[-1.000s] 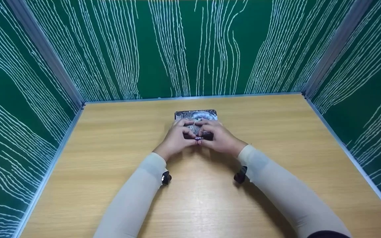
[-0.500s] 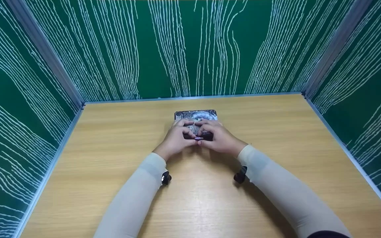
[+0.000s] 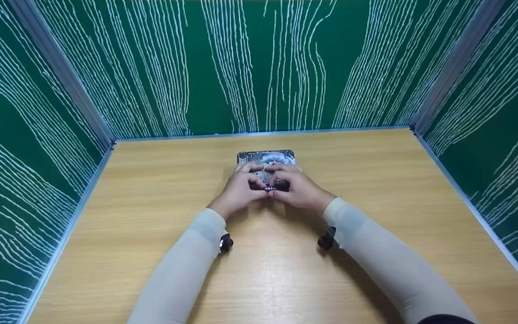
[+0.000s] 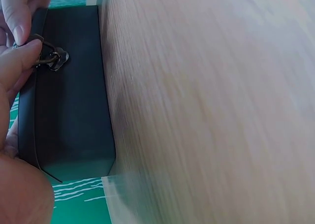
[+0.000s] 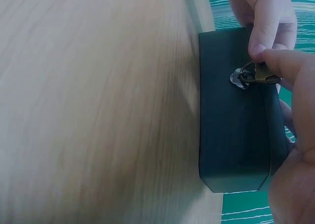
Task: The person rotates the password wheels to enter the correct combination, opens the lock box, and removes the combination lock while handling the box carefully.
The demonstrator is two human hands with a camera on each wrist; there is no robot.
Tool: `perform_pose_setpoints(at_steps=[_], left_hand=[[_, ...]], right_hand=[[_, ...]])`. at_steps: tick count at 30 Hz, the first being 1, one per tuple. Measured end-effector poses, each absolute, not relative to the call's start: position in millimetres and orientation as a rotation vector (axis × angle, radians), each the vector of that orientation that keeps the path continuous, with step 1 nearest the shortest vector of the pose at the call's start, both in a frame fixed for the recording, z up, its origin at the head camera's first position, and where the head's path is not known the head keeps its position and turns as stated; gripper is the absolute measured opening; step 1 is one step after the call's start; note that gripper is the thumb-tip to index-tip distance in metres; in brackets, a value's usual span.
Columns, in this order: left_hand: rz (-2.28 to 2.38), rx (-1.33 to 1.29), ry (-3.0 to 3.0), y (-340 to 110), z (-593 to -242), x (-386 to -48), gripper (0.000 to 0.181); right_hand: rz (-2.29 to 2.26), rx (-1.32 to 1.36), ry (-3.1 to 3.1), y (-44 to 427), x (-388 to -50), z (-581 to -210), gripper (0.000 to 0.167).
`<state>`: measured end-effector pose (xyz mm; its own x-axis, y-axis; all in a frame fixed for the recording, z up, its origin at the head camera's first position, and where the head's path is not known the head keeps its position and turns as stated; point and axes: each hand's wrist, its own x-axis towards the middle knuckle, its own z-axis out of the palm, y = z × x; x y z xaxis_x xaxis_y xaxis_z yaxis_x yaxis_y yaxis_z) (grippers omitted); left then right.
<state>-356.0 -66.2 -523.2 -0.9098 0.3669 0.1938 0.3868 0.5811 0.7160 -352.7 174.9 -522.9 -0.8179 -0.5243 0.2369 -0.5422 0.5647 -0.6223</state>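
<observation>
Right at the middle of the action, a small brass-coloured padlock (image 5: 266, 75) is being pinched from both sides: by the fingers of the left hand (image 3: 243, 184) on one flank, by the fingers of the right hand (image 3: 297, 184) on the other. Thumbs and forefingers are brought almost tip to tip, the gap kept narrow around the metal. The padlock is held at the front of a dark box (image 5: 234, 135), its curved shackle met by the ring of a shiny, scallop-edged plate (image 5: 237, 78); whether the shackle is latched cannot be told. The box itself is seen as a smooth, matt block with straight edges and flat sides, its top covered in a busy grey-and-white print, partly hidden by the hands. It is set down towards the far part of the table (image 3: 268, 274), whose pale wood is streaked with fine grain. Both forearms are covered by close-fitting cream sleeves (image 3: 173, 270), and a small black device (image 3: 226, 243) is worn at each wrist. Behind, green panels (image 3: 286, 67) are striped with thin, wavy white lines and framed by grey posts (image 3: 450, 67).
</observation>
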Motion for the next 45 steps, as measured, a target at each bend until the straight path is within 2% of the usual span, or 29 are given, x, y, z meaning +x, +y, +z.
perform_pose_setpoints(at_steps=[11,45], left_hand=[[-1.283,-0.641,-2.788,-65.9,-523.4,-356.9,0.016],[-1.292,-0.673,-2.761,-65.2,-522.9,-354.7,0.016]], right_hand=[[1.104,0.937,-2.752,174.3,-352.1,-523.0,0.021],[1.082,0.957,-2.751,174.0,-352.3,-522.1,0.017]])
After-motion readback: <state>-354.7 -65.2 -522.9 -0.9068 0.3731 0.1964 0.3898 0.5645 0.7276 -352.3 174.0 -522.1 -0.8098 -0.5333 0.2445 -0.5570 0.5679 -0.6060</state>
